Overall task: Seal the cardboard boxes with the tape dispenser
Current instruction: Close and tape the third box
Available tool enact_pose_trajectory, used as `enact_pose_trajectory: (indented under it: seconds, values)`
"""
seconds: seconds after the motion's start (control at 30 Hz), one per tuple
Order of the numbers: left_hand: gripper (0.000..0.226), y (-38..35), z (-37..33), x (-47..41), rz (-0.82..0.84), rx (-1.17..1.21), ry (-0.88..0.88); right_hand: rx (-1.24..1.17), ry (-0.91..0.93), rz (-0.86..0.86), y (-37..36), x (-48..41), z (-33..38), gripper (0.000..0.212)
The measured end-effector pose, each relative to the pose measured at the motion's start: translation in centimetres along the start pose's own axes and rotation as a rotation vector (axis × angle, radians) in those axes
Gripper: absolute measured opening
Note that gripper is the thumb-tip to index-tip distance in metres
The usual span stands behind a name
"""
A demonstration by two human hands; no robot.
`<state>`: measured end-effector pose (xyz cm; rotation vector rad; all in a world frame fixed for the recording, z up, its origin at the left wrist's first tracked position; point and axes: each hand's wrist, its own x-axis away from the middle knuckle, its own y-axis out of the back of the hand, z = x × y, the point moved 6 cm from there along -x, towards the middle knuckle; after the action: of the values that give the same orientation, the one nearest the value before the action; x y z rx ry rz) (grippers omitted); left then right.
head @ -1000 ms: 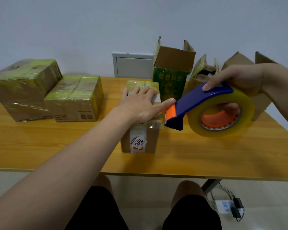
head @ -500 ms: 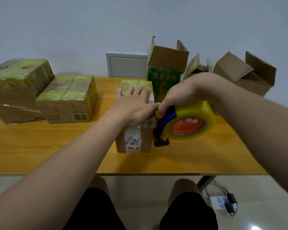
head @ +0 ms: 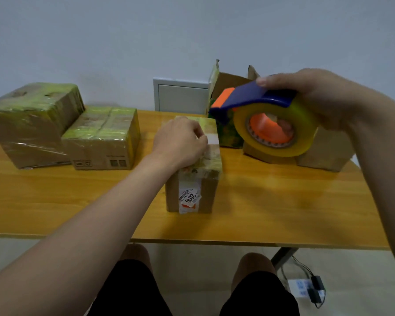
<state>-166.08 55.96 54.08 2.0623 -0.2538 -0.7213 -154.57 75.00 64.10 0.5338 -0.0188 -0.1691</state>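
Tape dispenser (head: 255, 99) higher now, edges blurred

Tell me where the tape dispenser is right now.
Head view, upper right: the tape dispenser is held in the right hand, clear of the table, right of the small box under the left hand.

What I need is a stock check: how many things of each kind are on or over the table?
Tape-wrapped boxes: 3
Green box, flaps up: 1
Brown boxes, tops hidden: 2
Tape dispenser: 1
Total: 7
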Motion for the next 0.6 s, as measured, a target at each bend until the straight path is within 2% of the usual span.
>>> enact_pose_trajectory:
  seconds: [0.1, 0.2, 0.27, 0.33, 0.4, 0.5, 0.6]
  values:
    - [0.035, 0.7, 0.4, 0.6, 0.051, 0.0, -0.075, -0.123, 0.058, -0.21, -1.7, -0.7, -0.5, 0.061]
    - [0.042, 1.2, 2.6, 2.0, 0.07, 0.344, -0.046, -0.302, 0.126, -0.363, -4.5, -2.0, -0.9, 0.037]
    - [0.034, 1.3, 3.9, 3.1, 0.064, 0.602, -0.054, -0.48, 0.17, -0.388, -6.6, -3.0, -1.3, 0.033]
    - [0.024, 1.1, 4.9, 3.8, 0.067, 0.75, -0.111, -0.571, 0.248, -0.395, -8.6, -3.9, -1.6, 0.035]
    - [0.02, 1.0, 5.3, 4.2, 0.056, 0.79, -0.186, -0.549, 0.36, -0.451, -10.2, -4.5, -1.9, 0.035]
    - [0.026, 0.8, 5.7, 4.5, 0.02, 0.766, -0.268, -0.498, 0.487, -0.516, -11.7, -4.6, -2.6, 0.031]
    - [0.029, 0.2, 6.1, 4.9, -0.107, 0.712, -0.323, -0.5, 0.542, -0.5, -12.0, -4.4, -3.1, 0.025]
